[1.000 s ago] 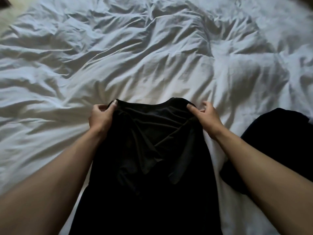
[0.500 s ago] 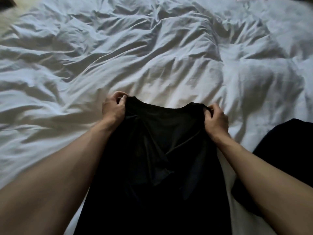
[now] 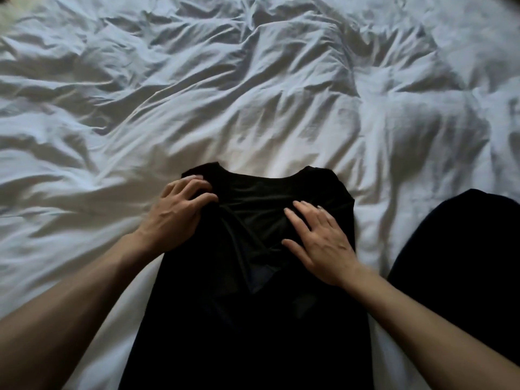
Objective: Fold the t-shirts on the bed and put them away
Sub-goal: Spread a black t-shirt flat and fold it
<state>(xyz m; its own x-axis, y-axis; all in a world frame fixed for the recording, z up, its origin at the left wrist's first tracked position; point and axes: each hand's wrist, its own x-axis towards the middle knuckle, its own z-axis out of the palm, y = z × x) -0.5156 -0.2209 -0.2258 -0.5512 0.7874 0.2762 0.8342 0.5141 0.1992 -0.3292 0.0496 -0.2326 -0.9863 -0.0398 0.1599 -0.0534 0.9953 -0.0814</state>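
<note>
Both hands have let go of the shirt (image 3: 253, 319) collar: right hand (image 3: 320, 246) presses flat, fingers spread; left hand (image 3: 174, 215) fingers curl against the shoulder. Smoothing precedes folding.

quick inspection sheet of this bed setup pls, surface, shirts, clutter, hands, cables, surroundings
surface: white duvet, heavily wrinkled
job's things: black t-shirt laid out, collar away from the person, upper part creased; second dark garment at right, partly out of frame
clutter: nothing seen
hands: left hand rests on the shirt's left shoulder, fingers bent; right hand flat on the chest area, fingers spread
cables: nothing seen
surroundings: only bedding in view
</note>
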